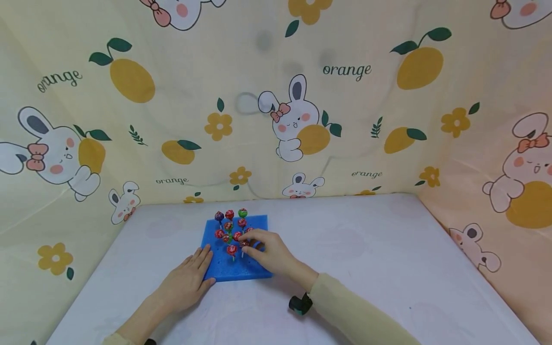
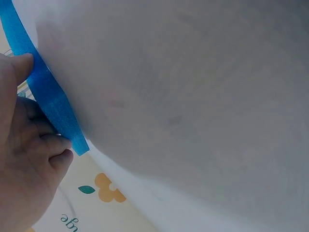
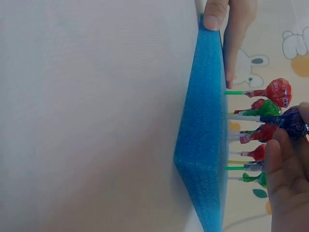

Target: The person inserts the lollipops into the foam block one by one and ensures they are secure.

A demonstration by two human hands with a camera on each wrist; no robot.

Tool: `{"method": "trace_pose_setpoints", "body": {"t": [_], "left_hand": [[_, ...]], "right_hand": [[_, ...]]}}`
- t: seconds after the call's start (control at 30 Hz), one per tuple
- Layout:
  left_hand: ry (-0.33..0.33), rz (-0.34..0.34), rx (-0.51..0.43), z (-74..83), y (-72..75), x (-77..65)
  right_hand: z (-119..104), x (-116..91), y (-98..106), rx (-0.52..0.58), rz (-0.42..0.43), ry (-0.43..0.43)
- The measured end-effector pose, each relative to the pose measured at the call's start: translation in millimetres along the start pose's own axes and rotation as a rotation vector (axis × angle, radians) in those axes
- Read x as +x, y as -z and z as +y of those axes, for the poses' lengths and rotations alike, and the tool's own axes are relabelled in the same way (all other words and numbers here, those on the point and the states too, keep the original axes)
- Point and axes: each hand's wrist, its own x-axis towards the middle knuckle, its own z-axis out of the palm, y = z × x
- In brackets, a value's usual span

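A blue foam block (image 1: pixel 224 272) lies on the table with several wrapped lollipops standing in it by their sticks. Among them are a red lollipop (image 1: pixel 232 250), a green one (image 1: pixel 243 212) and a purple one (image 1: pixel 219 216). My left hand (image 1: pixel 183 282) rests against the block's left side, fingers extended over its edge and the thumb at the front corner. Over the block's right part, my right hand (image 1: pixel 273 254) pinches a dark purple lollipop (image 3: pixel 292 122) by its wrapped head. The white stick of this lollipop reaches down to the foam's top face.
A white cloth (image 1: pixel 366 268) covers the table around the block. Behind and at both sides hangs a printed curtain (image 1: pixel 276 57) with rabbits and oranges. A black device (image 1: pixel 300 304) sits under my right wrist.
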Motion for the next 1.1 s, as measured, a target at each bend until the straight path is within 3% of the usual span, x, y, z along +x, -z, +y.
{"method": "trace_pose_setpoints", "body": {"t": [0.8, 1.1], "left_hand": [[-0.008, 0.008, 0.001, 2.0, 2.6, -1.4], [-0.002, -0.002, -0.007, 4.3, 5.7, -2.4]], "right_hand": [[3.8, 0.4, -5.1, -0.051, -0.021, -0.057], [2.8, -0.9, -5.1, -0.044, -0.02, -0.037]]}}
